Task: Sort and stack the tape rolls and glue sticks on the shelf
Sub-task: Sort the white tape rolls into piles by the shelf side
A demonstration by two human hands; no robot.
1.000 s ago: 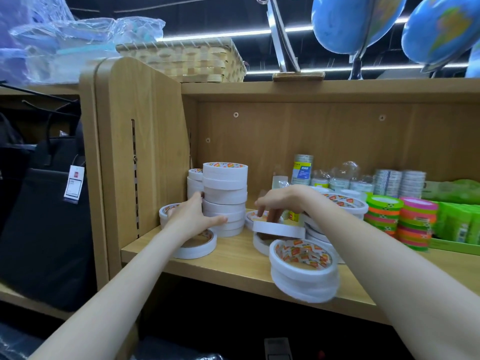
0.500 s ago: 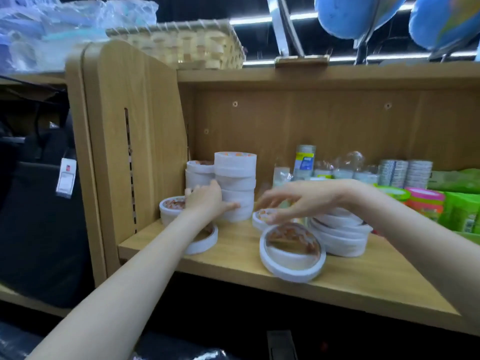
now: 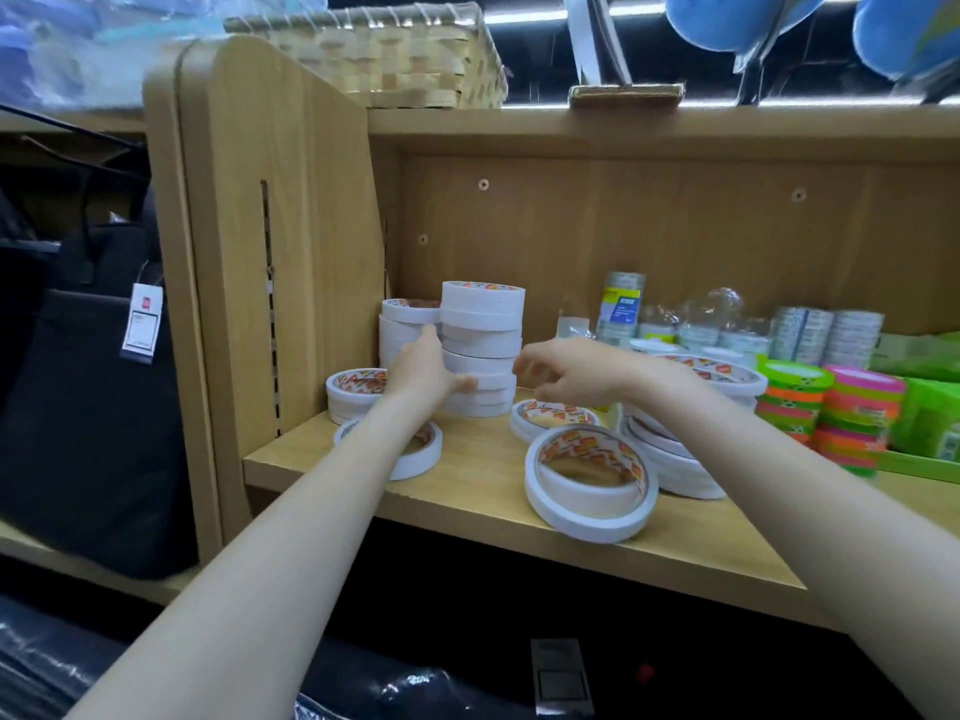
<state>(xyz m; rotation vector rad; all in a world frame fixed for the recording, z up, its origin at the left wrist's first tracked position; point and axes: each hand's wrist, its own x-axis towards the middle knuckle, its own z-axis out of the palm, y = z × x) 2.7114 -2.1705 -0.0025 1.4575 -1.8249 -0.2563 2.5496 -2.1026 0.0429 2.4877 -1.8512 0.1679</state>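
On the wooden shelf, left hand presses the round white tape stack; right hand hovers open.

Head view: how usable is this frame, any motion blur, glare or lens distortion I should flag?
Head view: usable, but soft; the right hand has smeared fingers, and the woven basket above is streaked by motion. Head view: the tall tape stack and the tilted front roll read clearly. Head view: ceiling light strips glare white at top; wide-angle bending curves the shelf side panel.
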